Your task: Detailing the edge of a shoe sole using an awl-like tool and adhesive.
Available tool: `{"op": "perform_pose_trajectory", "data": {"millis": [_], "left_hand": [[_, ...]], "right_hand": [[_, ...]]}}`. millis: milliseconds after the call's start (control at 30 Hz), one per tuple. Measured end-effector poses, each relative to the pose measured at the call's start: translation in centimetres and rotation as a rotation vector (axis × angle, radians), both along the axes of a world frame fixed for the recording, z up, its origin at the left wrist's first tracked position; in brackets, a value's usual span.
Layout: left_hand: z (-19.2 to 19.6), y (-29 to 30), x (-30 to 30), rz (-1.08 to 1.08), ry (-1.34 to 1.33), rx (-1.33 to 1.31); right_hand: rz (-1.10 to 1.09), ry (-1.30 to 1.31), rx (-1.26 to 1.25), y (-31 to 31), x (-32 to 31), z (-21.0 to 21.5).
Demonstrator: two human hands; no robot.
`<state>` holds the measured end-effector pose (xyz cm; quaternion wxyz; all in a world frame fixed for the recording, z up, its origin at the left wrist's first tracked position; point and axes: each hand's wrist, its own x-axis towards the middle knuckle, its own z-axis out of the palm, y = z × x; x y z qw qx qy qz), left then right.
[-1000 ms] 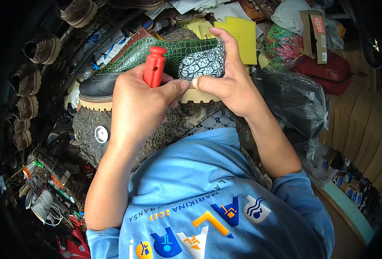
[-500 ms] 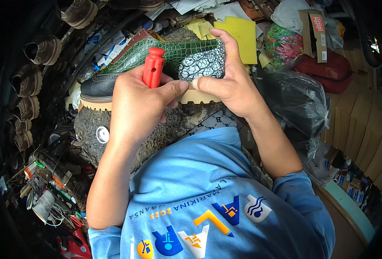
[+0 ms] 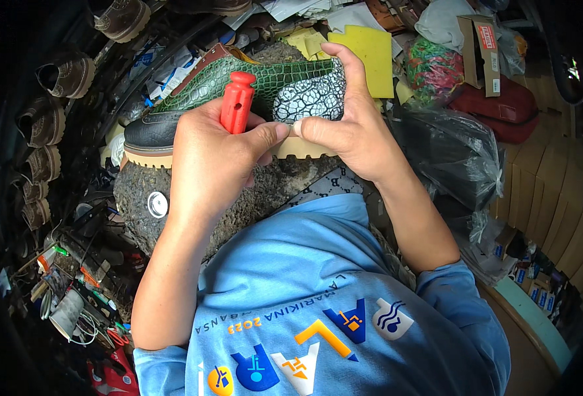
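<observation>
- Tips red handle (image 3: 237, 109) slightly rightward since the earlier frame.
- Grips it in left hand (image 3: 215, 145).
- Clasps green-and-black shoe (image 3: 278, 76) at the heel in right hand (image 3: 354, 135).

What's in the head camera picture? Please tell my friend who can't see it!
A right hand grips the heel of a green, black and white shoe, and the left hand holds a red handle. Underneath is a rough grey block; brown shoes line the left side.
</observation>
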<state>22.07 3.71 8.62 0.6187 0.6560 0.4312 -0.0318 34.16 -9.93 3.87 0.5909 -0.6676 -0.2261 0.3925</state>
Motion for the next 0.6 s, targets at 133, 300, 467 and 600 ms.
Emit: {"op": "perform_pose_trajectory", "data": {"millis": [133,300,467,600], "left_hand": [[-0.26,0.00,-0.28,-0.009,-0.029,-0.020],[-0.42,0.25,-0.45,-0.016,-0.048,-0.035],[-0.33,0.11,-0.34,0.000,-0.040,-0.032],[-0.35,0.11,-0.44,0.001,-0.041,-0.025]], "right_hand": [[0.019,-0.065,0.005,-0.14,0.11,-0.12],[0.038,-0.141,-0.021,-0.03,-0.04,0.25],[0.037,-0.133,-0.045,-0.14,-0.02,-0.02],[0.041,-0.154,-0.027,-0.01,-0.15,0.17]]}}
